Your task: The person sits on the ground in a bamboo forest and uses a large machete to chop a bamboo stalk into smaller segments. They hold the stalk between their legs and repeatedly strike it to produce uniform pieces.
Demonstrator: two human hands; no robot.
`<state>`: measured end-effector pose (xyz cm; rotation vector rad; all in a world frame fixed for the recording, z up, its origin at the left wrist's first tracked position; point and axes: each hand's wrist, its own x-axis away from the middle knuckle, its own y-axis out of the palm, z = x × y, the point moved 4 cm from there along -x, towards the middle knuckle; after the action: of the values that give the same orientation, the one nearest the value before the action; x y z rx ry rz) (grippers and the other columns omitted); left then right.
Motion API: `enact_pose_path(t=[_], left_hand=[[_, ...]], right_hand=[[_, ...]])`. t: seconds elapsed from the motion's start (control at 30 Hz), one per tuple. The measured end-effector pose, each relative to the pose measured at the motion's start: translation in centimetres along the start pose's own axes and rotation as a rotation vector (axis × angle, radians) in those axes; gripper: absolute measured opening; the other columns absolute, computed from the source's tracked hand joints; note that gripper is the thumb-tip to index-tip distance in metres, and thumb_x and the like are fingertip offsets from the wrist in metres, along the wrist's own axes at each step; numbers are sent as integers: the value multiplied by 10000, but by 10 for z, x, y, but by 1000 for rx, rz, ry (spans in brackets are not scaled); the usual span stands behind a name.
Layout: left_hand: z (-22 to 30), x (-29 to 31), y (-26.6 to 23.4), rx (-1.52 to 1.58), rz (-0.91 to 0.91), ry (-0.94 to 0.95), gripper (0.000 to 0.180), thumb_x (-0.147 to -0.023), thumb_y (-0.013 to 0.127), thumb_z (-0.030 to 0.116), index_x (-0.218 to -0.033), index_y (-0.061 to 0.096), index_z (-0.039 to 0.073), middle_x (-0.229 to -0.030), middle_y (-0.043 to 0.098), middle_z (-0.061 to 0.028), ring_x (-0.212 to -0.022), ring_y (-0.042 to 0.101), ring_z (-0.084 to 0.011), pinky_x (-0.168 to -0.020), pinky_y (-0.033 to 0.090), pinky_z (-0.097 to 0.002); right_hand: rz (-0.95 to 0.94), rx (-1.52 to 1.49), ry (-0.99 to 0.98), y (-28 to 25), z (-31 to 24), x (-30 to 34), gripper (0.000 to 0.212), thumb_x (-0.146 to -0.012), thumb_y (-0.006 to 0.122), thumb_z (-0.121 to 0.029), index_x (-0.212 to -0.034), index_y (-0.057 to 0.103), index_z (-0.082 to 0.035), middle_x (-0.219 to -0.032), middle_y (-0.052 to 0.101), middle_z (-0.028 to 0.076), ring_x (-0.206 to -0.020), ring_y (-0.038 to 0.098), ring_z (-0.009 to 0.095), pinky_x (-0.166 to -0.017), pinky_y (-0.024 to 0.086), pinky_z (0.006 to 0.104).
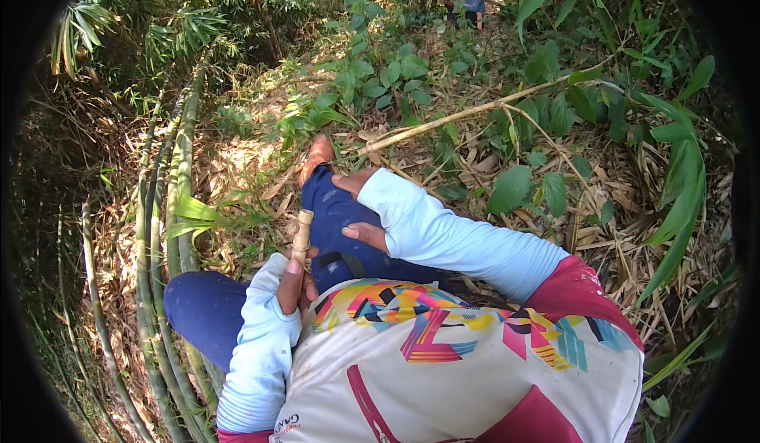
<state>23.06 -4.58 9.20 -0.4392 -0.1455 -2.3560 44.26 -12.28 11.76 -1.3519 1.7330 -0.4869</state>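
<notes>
Nearest my camera I see the wearer's white shirt with its bright geometric print and maroon sleeves, then two light-blue fabric arm sleeves running down to the hands. The left hand is closed around a pale tan, ringed, cylindrical stick that looks like wood or bamboo; its upper part rises out of the grip, pointing away from the body, and its lower end is hidden from me by the fingers. The right hand, partly covered by its cuff, is open, thumb and fingers apart over the navy-blue cloth trousers. The stick shows between the two bent legs, just beside the right one, whose foot wears a reddish-brown boot. Past the legs, brown dry leaf litter covers the ground, tall green bamboo stems curve up on the left, and a thin tan dry branch slants across broad-leaved green plants on the right. Farthest off, I make out another person in a greyish-blue top and dark headwear
</notes>
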Motion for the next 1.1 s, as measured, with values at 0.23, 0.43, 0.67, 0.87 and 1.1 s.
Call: enact_pose_path(t=[0.23,0.43,0.67,0.87,1.1], left_hand=[[53,23,0,-661,258,369,149,-987,536,158,-906,547,33,-700,530,-75,-609,494,-159,-586,424,-312],[54,48,-38,-1164,433,619,61,-902,573,16,-963,581,24,-834,559,-179,-757,547,-363,-670,437,-419],[25,90,-76,-1382,685,386,167,-925,557,184,-846,586,40,-722,542,-178,-708,554,-377,-617,423,-451],[5,75,-97,-1397,736,388,258,-933,563,245,-766,564,47,-661,523,-178,-655,547,-388,-579,411,-465],[-2,60,-110,-1428,715,321,246,-901,586,179,-703,520,49,-612,485,-181,-599,520,-411,-554,396,-487]], right_hand=[[-447,343,-127,15,-46,-73,491,-795,642,-514,-711,656,-31,-706,642,201,-683,614,417,-701,499,485],[-362,47,-218,73,-64,-95,378,-729,677,-495,-647,679,-126,-622,642,127,-608,640,332,-505,466,456],[-600,-36,-322,152,-92,-115,149,-672,714,-273,-747,723,-145,-715,680,118,-682,659,356,-570,513,465],[-469,-85,-396,172,-94,-116,157,-704,692,-263,-741,717,-112,-718,677,131,-694,662,370,-569,519,476],[-377,-56,-448,176,-98,-121,178,-719,685,-293,-721,710,-116,-700,672,125,-670,662,352,-536,508,454]])
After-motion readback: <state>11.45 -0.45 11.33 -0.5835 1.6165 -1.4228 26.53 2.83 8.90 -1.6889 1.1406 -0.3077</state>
